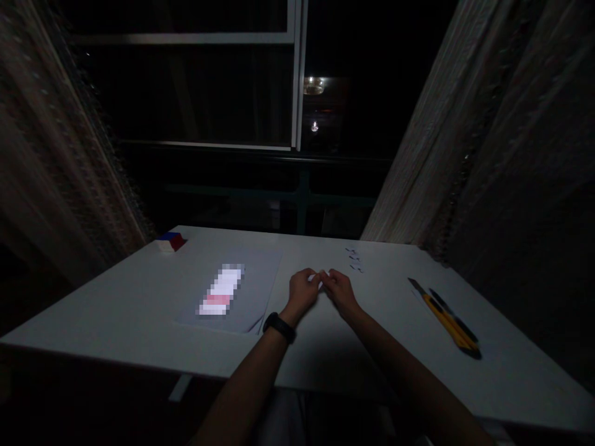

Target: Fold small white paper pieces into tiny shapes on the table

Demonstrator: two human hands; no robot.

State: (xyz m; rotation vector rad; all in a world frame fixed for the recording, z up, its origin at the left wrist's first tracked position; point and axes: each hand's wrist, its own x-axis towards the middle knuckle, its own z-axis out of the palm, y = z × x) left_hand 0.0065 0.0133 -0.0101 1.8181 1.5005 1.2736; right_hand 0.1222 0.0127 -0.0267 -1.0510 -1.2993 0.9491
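Note:
Both hands meet above the middle of the white table. My left hand (303,290), with a dark band on its wrist, is closed in a pinch on a small piece of white paper (320,280). From the other side, my right hand (339,290) pinches the same piece, fingertips almost touching the left ones. Most of the paper is hidden by the fingers. Just beyond my right hand, several small paper slips with dark marks (354,259) lie in a short column.
On the left, paper sheets (260,285) lie under a bright blurred-out rectangle (222,290), perhaps a phone screen. A red, white and blue block (170,241) sits at the far left corner. To the right lie a yellow utility knife (446,319), blade out, and a dark pen-like object (453,314).

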